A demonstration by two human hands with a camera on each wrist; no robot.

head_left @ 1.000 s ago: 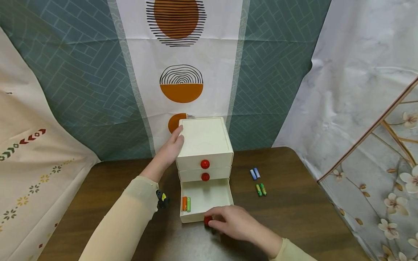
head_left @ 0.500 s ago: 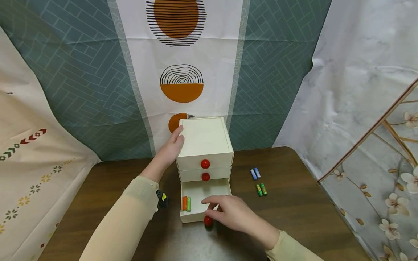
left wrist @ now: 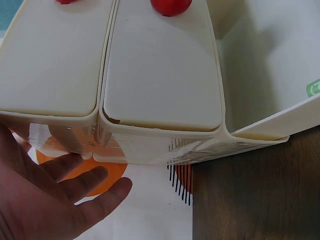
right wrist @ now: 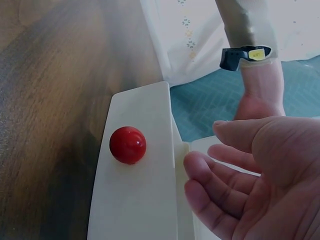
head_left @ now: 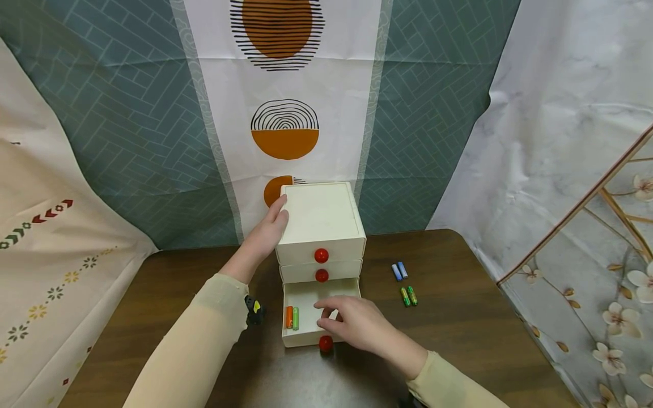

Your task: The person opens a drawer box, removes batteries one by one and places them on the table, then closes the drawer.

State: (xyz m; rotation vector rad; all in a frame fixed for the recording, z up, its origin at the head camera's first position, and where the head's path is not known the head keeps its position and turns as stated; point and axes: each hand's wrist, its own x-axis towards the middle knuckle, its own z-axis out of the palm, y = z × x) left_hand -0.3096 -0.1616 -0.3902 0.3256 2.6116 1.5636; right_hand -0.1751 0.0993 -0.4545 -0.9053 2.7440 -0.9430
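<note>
A white three-drawer cabinet (head_left: 321, 212) stands on the table with its bottom drawer (head_left: 301, 339) pulled out. My left hand (head_left: 265, 235) rests on the cabinet's upper left edge, and in the left wrist view its fingers lie straight along the side. Over the front right of the drawer hovers my right hand (head_left: 357, 324), fingers loosely bent with nothing between them. Just below it is the red knob (head_left: 326, 343) of that drawer, apart from the fingers. At the drawer's left side lie an orange battery (head_left: 289, 317) and a light green battery (head_left: 296, 318), side by side.
Right of the cabinet, two blue batteries (head_left: 400, 271) lie on the brown table (head_left: 459, 328), with two green batteries (head_left: 408, 296) nearer the front. Red knobs (head_left: 321, 255) mark the two closed upper drawers. A patterned cloth (head_left: 285, 85) hangs behind.
My right hand has let go of the bottom drawer's red knob and risen up and back over the drawer. The left hand stays on the cabinet.
</note>
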